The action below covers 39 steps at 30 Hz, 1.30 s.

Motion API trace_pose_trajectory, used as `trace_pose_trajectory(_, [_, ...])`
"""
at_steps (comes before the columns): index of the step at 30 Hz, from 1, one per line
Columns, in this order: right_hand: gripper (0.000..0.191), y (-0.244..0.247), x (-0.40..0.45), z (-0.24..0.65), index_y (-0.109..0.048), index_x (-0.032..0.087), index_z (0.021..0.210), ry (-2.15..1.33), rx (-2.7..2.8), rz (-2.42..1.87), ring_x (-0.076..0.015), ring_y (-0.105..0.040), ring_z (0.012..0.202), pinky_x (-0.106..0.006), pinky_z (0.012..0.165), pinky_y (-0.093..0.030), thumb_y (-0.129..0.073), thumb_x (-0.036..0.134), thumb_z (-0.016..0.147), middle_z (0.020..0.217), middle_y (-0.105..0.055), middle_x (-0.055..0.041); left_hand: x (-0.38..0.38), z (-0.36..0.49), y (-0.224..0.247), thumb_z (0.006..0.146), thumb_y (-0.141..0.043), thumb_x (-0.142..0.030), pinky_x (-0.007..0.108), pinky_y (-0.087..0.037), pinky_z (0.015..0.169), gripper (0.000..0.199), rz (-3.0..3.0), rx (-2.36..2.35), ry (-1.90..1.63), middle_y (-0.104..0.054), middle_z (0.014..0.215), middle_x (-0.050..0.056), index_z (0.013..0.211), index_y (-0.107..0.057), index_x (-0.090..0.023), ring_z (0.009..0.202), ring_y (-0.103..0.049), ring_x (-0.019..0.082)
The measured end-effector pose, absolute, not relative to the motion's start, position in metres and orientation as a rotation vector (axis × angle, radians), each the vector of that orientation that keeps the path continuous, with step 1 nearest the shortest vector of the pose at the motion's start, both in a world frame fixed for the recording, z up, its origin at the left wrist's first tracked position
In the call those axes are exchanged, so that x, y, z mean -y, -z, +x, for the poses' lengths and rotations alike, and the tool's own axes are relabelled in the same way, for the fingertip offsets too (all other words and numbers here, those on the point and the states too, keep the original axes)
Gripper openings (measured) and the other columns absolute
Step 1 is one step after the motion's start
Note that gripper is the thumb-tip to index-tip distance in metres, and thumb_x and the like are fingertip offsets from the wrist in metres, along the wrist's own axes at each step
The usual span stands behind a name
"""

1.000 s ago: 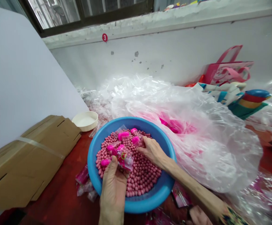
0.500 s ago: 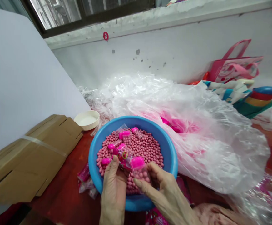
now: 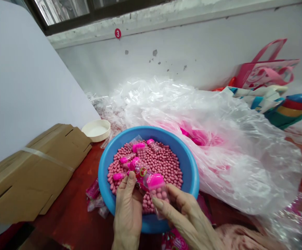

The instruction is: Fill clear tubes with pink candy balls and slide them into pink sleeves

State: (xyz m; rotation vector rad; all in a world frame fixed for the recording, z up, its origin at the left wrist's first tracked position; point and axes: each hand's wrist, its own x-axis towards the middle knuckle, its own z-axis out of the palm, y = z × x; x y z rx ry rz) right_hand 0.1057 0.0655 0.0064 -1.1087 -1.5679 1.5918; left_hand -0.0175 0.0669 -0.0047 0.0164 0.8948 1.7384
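Note:
Over the blue basin (image 3: 189, 166), my left hand (image 3: 128, 208) is closed around a clear plastic bottle (image 3: 141, 171) with a bright pink end and a small printed label. My right hand (image 3: 183, 211) pinches a small clear container (image 3: 159, 194) between thumb and fingers. It has a pink top and pink balls inside. The two held pieces touch or overlap; whether they are joined I cannot tell. Loose pink balls (image 3: 163, 163) fill much of the basin. Several other pink-capped containers lie on them, one of them a ball-filled container (image 3: 140, 149).
Flattened cardboard (image 3: 44, 170) lies left, near a white round dish (image 3: 96, 130). Behind and right spreads a large clear plastic bag (image 3: 234, 156) with pink pieces inside. Pink wrapped packets (image 3: 95, 194) lie beside the basin on the red table (image 3: 72, 208). A pink bag (image 3: 267, 71) stands against the wall.
The view has shifted slightly. The pink-topped container has tilted, showing more of its ball-filled part. Both hands keep their hold.

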Motion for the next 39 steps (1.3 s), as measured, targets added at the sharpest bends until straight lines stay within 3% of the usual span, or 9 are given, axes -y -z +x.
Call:
trace_pose_trajectory(6, [0.02, -0.006, -0.063, 0.113, -0.055, 0.02, 0.075, -1.342, 1.817, -1.259, -0.011, -0.042, 0.056, -0.023, 0.054, -0.032, -0.051, 0.037, 0.085, 0.061, -0.046, 0.005, -0.067, -0.017, 0.005, 0.075, -0.069, -0.022, 0.026, -0.054, 0.071, 0.006, 0.064, -0.914, -1.733, -0.076, 0.077, 0.003, 0.077, -0.071, -0.017, 0.064, -0.067, 0.013])
trace_pose_trajectory(11, [0.019, -0.016, -0.069, 0.12, -0.063, 0.02, 0.071, -1.444, 1.864, -1.106, -0.0122, -0.043, 0.054, -0.023, 0.05, -0.033, -0.055, 0.034, 0.082, 0.057, -0.049, 0.004, -0.066, -0.016, 0.007, 0.065, -0.078, -0.028, 0.021, -0.053, 0.06, 0.014, 0.078, -0.985, -1.717, -0.071, 0.063, -0.001, 0.069, -0.07, -0.016, 0.052, -0.062, 0.01])
trace_pose_trajectory(14, [0.023, -0.014, -0.067, 0.122, -0.066, 0.021, 0.072, -1.441, 1.833, -1.123, -0.0134, -0.048, 0.055, -0.023, 0.051, -0.037, -0.055, 0.039, 0.082, 0.057, -0.053, 0.0029, -0.066, -0.015, 0.007, 0.064, -0.078, -0.029, 0.023, -0.053, 0.064, 0.016, 0.094, -0.98, -1.718, -0.072, 0.064, 0.0, 0.067, -0.07, -0.016, 0.054, -0.063, 0.01])
trace_pose_trajectory(18, [0.03, -0.002, -0.059, 0.12, -0.066, 0.021, 0.098, -1.304, 1.691, -1.313, -0.0179, -0.057, 0.073, -0.025, 0.062, -0.044, -0.058, 0.044, 0.08, 0.081, -0.064, -0.0019, -0.064, -0.015, 0.008, 0.066, -0.077, -0.033, 0.027, -0.054, 0.069, 0.017, 0.186, -0.92, -1.722, -0.074, 0.071, 0.003, 0.071, -0.072, -0.017, 0.062, -0.066, 0.014])
trace_pose_trajectory(23, [0.028, 0.007, -0.059, 0.11, -0.065, 0.018, 0.088, -1.281, 1.764, -1.185, -0.0098, -0.044, 0.05, -0.02, 0.046, -0.033, -0.05, 0.041, 0.088, 0.057, -0.049, 0.0044, -0.063, -0.016, 0.011, 0.061, -0.08, -0.017, 0.023, -0.052, 0.07, 0.026, 0.294, -0.941, -1.652, -0.075, 0.073, 0.002, 0.086, -0.075, -0.019, 0.066, -0.067, 0.014])
trace_pose_trajectory(29, [0.03, 0.018, -0.061, 0.107, -0.06, 0.018, 0.112, -0.986, 1.86, -1.119, -0.0105, -0.046, 0.047, -0.02, 0.045, -0.034, -0.047, 0.033, 0.089, 0.055, -0.052, 0.0049, -0.066, -0.018, 0.013, 0.062, -0.079, -0.017, 0.021, -0.05, 0.067, 0.024, 0.317, -0.948, -1.627, -0.075, 0.073, 0.002, 0.086, -0.075, -0.019, 0.065, -0.066, 0.012])
trace_pose_trajectory(36, [0.016, 0.006, -0.063, 0.111, -0.063, 0.022, 0.096, -0.994, 1.88, -1.04, -0.0101, -0.056, 0.053, -0.017, 0.052, -0.041, -0.05, 0.026, 0.088, 0.066, -0.064, 0.0047, -0.062, -0.016, 0.011, 0.058, -0.081, -0.015, 0.023, -0.05, 0.07, 0.03, 0.362, -0.999, -1.649, -0.076, 0.074, 0.002, 0.087, -0.075, -0.021, 0.069, -0.066, 0.013])
trace_pose_trajectory(39, [0.021, 0.008, -0.057, 0.111, -0.064, 0.021, 0.101, -0.981, 1.858, -1.078, -0.0113, -0.059, 0.056, -0.018, 0.057, -0.045, -0.049, 0.029, 0.089, 0.069, -0.067, 0.0033, -0.06, -0.015, 0.011, 0.059, -0.081, -0.016, 0.023, -0.05, 0.072, 0.033, 0.405, -0.989, -1.656, -0.076, 0.08, 0.002, 0.091, -0.075, -0.022, 0.074, -0.067, 0.014])
